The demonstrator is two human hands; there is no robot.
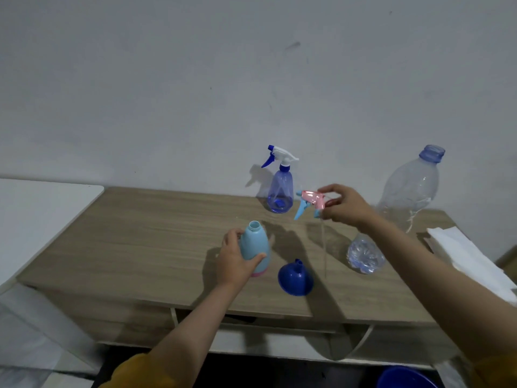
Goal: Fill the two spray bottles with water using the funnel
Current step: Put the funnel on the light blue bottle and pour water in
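Observation:
A light blue spray bottle (255, 249) with a pink base stands open-necked on the wooden table (140, 242), and my left hand (235, 259) grips its body. My right hand (345, 207) holds its pink and blue spray head (312, 203) up in the air to the right, the thin clear dip tube hanging down from it. A dark blue funnel (295, 278) lies mouth-down on the table in front, between my arms. A transparent blue spray bottle (279, 191) with a white and blue trigger head stands at the back by the wall.
A large clear plastic water bottle (391, 211) without a cap stands at the right, partly behind my right forearm. White paper towels (461, 253) lie at the right edge. A white surface (36, 214) adjoins the table on the left. A blue basin rim (405, 378) shows below.

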